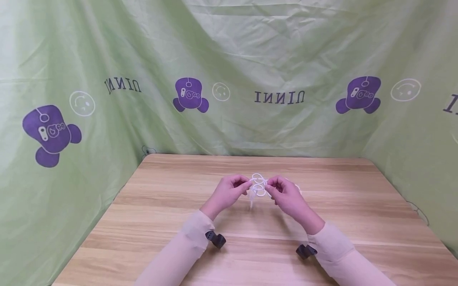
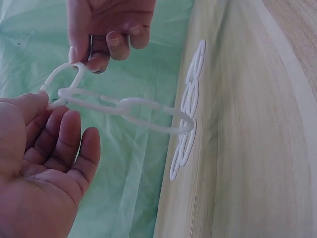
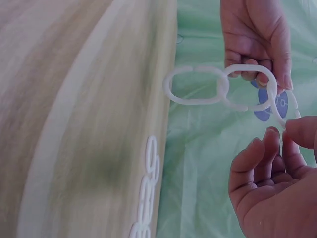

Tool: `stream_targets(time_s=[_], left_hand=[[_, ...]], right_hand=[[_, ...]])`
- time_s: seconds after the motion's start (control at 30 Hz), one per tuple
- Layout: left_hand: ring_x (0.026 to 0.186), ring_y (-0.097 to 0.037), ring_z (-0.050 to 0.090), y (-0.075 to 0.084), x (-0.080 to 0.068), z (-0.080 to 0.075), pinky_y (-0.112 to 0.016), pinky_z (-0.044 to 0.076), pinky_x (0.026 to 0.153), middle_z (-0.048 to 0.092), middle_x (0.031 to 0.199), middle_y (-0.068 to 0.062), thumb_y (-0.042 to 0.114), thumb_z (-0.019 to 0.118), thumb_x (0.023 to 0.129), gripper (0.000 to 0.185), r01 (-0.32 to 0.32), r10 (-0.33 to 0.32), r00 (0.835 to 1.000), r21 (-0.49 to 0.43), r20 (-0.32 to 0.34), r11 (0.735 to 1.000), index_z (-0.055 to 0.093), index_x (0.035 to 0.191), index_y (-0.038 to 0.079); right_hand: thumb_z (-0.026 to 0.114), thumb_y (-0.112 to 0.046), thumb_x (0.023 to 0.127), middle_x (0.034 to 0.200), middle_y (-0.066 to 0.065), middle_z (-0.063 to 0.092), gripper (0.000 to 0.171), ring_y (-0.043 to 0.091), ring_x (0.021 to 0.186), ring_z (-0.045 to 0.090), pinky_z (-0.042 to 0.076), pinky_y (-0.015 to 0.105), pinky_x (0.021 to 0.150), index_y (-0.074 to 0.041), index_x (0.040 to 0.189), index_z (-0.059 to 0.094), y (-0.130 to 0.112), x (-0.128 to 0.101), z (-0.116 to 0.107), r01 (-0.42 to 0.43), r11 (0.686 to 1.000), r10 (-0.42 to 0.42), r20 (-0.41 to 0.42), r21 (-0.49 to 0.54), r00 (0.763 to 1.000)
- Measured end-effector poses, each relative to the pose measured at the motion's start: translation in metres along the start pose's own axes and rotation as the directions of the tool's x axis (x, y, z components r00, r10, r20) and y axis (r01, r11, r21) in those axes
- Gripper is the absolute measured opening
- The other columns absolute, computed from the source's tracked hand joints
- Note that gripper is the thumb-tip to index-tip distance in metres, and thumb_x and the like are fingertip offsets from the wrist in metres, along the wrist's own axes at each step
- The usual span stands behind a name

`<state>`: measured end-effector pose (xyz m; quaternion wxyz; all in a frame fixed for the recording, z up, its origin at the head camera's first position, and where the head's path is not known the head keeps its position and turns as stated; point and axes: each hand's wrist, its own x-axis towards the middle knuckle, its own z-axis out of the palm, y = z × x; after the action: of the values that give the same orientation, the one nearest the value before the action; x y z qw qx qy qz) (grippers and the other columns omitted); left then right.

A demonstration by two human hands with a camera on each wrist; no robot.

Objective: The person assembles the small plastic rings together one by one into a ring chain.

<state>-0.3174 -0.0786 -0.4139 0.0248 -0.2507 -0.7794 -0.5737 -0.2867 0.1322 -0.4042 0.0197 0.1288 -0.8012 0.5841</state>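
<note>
A chain of white plastic oval links [image 1: 258, 184] hangs between both hands above the middle of the wooden table [image 1: 171, 222]. My left hand [image 1: 247, 185] pinches the end link [image 2: 55, 96] between thumb and fingers. My right hand [image 1: 270, 187] pinches the neighbouring open link [image 3: 281, 111] with thumb and forefinger. In the left wrist view the chain [image 2: 143, 111] runs from the hands down to the table. Its lower links [image 2: 185, 141] lie flat on the wood. The right wrist view shows two joined links [image 3: 218, 88] held by the left hand [image 3: 257, 49].
Green printed cloth [image 1: 272, 79] hangs behind and on both sides of the table. More links of the chain [image 3: 144, 198] trail along the wood near the far edge. A small black camera [image 1: 216, 239] sits on each wrist.
</note>
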Motion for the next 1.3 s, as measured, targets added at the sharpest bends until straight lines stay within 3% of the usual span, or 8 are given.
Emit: stream_targets(time_s=[0.1,0.37,0.53,0.7,0.87,1.1,1.3], left_hand=[[0.067,-0.018,0.061,0.0,0.0,-0.001,-0.043,0.051,0.066,0.064,0.078,-0.004,0.026,0.062,0.087,0.023,0.01,-0.01,1.0,-0.001,-0.007,1.0,0.067,0.092,0.004],[0.067,-0.019,0.062,-0.002,0.001,-0.004,-0.046,0.05,0.067,0.064,0.082,-0.015,0.028,0.062,0.087,0.025,0.021,-0.021,1.0,0.012,-0.016,1.0,0.066,0.093,0.004],[0.066,-0.016,0.061,-0.004,0.001,-0.006,-0.04,0.051,0.065,0.065,0.081,-0.013,0.032,0.063,0.086,0.026,0.018,-0.017,1.0,0.03,-0.015,0.999,0.067,0.091,0.007],[0.067,-0.016,0.061,-0.003,0.001,-0.007,-0.033,0.051,0.063,0.065,0.081,-0.012,0.031,0.062,0.087,0.028,0.015,-0.015,1.0,0.042,-0.001,0.999,0.066,0.093,0.004],[0.067,-0.017,0.061,0.001,0.0,-0.007,-0.036,0.051,0.065,0.065,0.08,-0.008,0.029,0.062,0.087,0.024,0.031,-0.031,1.0,0.035,-0.002,0.999,0.067,0.092,0.006],[0.067,-0.017,0.061,-0.005,0.001,-0.006,-0.035,0.051,0.064,0.063,0.077,-0.006,0.029,0.063,0.086,0.022,0.032,-0.032,0.999,0.021,0.011,0.999,0.067,0.09,0.008],[0.068,-0.018,0.06,-0.001,-0.001,-0.005,-0.041,0.051,0.067,0.062,0.077,-0.008,0.024,0.063,0.087,0.021,0.059,-0.06,0.998,0.018,0.012,0.998,0.066,0.092,0.004]], right_hand=[[0.061,-0.022,0.088,0.078,0.011,0.053,0.022,0.019,0.064,0.05,0.045,0.027,0.049,-0.003,0.098,0.057,0.003,0.0,-0.002,-0.001,1.0,0.001,0.008,-0.018,1.0],[0.058,-0.022,0.09,0.088,0.016,0.056,0.023,0.025,0.071,0.052,0.046,0.028,0.052,-0.003,0.104,0.056,0.014,0.005,-0.019,-0.015,0.996,0.015,-0.003,-0.088,1.0],[0.058,-0.023,0.09,0.088,0.013,0.056,0.023,0.022,0.07,0.052,0.047,0.029,0.056,-0.004,0.101,0.057,0.028,0.013,-0.036,-0.02,0.982,0.017,-0.018,-0.187,1.0],[0.056,-0.021,0.09,0.084,0.009,0.057,0.017,0.021,0.075,0.051,0.044,0.033,0.064,-0.005,0.097,0.057,0.042,0.02,-0.052,-0.029,0.944,0.021,-0.028,-0.329,0.999],[0.056,-0.017,0.088,0.086,0.006,0.058,0.013,0.021,0.079,0.052,0.042,0.034,0.068,-0.005,0.094,0.058,0.055,0.024,-0.066,-0.036,0.889,0.027,-0.027,-0.457,0.999],[0.057,-0.014,0.086,0.083,0.008,0.057,0.016,0.02,0.073,0.051,0.043,0.032,0.065,0.0,0.094,0.058,0.063,0.028,-0.08,-0.084,0.863,0.092,-0.008,-0.498,0.996],[0.058,-0.018,0.085,0.084,0.01,0.057,0.021,0.021,0.072,0.051,0.043,0.032,0.061,0.001,0.095,0.058,0.065,0.033,-0.092,-0.146,0.817,0.177,0.001,-0.558,0.984]])
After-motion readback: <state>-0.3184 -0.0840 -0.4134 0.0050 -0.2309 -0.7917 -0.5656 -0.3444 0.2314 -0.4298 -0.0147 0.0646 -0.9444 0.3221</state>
